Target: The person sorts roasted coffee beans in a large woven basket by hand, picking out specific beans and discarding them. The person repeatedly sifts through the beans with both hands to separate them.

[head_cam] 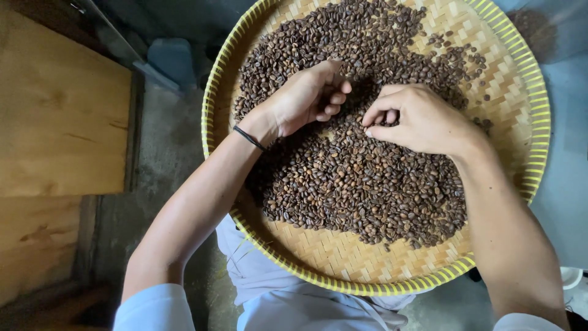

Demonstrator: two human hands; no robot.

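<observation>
Pale sleeves sit closest, forearms reaching over a round woven bamboo tray with a yellow rim. The left hand rests on dark roasted coffee beans, fingers curled loosely. The right hand pinches thumb and forefinger together among the beans heaped across the tray.

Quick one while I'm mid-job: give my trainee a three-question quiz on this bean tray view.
1. True or false: the round woven bamboo tray with the yellow rim holds dark roasted coffee beans.
2. Which wrist wears the thin black band? A) left B) right
3. Fill in: both hands rest on the ____.

Key:
1. True.
2. A. The left hand has the band at its wrist; the right hand has none.
3. Beans. Both hands lie curled on the pile, fingers bent; whether either pinches a bean cannot be told.
</observation>
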